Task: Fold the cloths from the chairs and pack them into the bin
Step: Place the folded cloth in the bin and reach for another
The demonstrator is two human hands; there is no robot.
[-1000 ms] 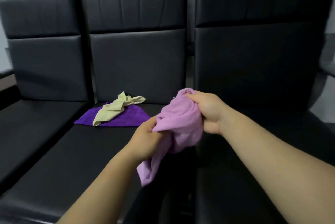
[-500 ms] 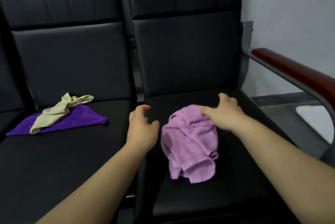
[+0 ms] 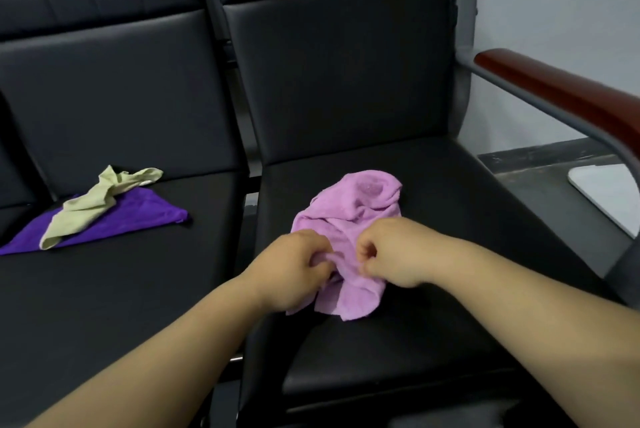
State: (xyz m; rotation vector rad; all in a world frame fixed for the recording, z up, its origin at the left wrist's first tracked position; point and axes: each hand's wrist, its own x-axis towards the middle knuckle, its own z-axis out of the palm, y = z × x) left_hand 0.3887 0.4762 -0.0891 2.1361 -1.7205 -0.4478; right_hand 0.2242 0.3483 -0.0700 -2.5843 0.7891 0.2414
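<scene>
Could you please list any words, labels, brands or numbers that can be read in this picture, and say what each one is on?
None: no readable text appears anywhere.
The pink cloth, purple cloth, pale green cloth, black chair seat, wooden armrest and white object at the right edge all show plain surfaces, with no print or label.

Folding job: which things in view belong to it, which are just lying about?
In the job: pink cloth, pinched by left hand and right hand; purple cloth; beige cloth lying on it; black chairs.
Lying about: armrest; white object on the floor, unclear what.
</scene>
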